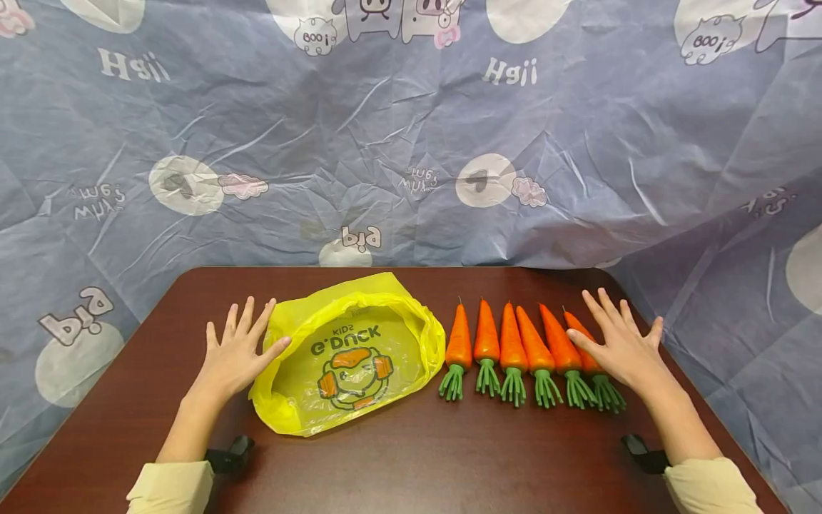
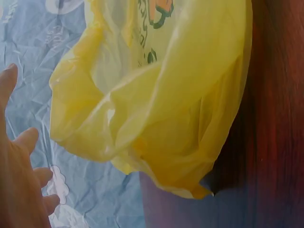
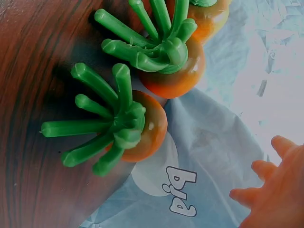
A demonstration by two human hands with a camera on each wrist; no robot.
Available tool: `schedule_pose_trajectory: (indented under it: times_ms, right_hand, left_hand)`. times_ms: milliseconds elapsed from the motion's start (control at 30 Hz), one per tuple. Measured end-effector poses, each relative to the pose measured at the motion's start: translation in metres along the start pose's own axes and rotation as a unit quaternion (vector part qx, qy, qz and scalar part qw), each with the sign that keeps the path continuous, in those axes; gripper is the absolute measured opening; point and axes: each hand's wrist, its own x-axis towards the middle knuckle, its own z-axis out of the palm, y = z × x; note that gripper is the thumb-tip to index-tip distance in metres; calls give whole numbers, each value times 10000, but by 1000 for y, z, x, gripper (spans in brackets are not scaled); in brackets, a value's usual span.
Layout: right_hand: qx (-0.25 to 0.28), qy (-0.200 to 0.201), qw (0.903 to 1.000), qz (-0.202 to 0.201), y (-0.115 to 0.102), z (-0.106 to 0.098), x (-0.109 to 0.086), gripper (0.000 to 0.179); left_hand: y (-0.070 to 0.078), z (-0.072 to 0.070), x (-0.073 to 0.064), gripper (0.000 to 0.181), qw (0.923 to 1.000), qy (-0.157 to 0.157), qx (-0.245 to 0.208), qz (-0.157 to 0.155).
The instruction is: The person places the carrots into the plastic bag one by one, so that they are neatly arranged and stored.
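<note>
A yellow plastic bag [image 1: 359,357] printed with a cartoon duck lies on the table, its mouth spread wide toward me. My left hand [image 1: 239,354] is at the bag's left side with fingers spread, thumb tip overlapping the rim in the head view. In the left wrist view the bag [image 2: 175,109] shows its crumpled side, with the left hand [image 2: 21,156] beside it. Several orange carrots [image 1: 512,343] with green stems lie in a row right of the bag. My right hand [image 1: 619,350], fingers spread, is by the rightmost carrot [image 3: 151,126], holding nothing.
The dark brown table [image 1: 411,471] has a patterned blue-grey cloth [image 1: 385,143] hanging behind it and along its sides. Black straps [image 1: 231,455] circle both wrists, below cream sleeves.
</note>
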Motion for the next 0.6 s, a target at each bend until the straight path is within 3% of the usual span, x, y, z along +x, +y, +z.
schedule_pose_trajectory:
  times_ms: [367, 600]
  right_hand:
    - [367, 116, 9993, 28, 4, 0, -12, 75]
    - [781, 278, 9966, 3, 9, 7, -18, 74]
  left_hand:
    - [3, 6, -6, 75, 9985, 81, -547, 8]
    - [5, 12, -10, 74, 9960, 369, -810, -101]
